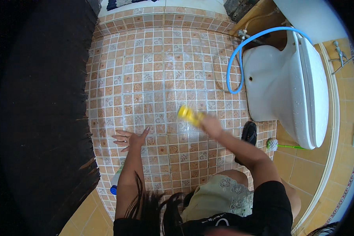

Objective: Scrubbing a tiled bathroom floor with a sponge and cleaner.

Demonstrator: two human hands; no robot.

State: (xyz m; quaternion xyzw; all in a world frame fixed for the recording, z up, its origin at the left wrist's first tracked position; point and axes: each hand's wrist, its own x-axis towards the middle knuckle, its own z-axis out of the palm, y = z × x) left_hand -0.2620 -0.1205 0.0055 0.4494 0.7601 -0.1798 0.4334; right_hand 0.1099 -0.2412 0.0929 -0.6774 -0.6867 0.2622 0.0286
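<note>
My right hand (211, 125) grips a yellow scrub brush (188, 114) by its handle, blurred by motion, with its head at the patterned floor tiles (144, 88). Those tiles look wet and shiny. To the left, my left hand (132, 139) is spread, fingers apart, on or just over the tiles, with a ring on one finger and nothing held. Partly hidden behind my left forearm lies a bottle with a blue cap (113, 190).
A white toilet (271, 85) stands at the right, with a blue hose (231, 63) looping down beside it. A green-handled toilet brush (290, 146) lies near my black slipper (249, 134). A dark, frayed-edged panel (47, 103) fills the left side. A tiled step (165, 17) crosses the far end.
</note>
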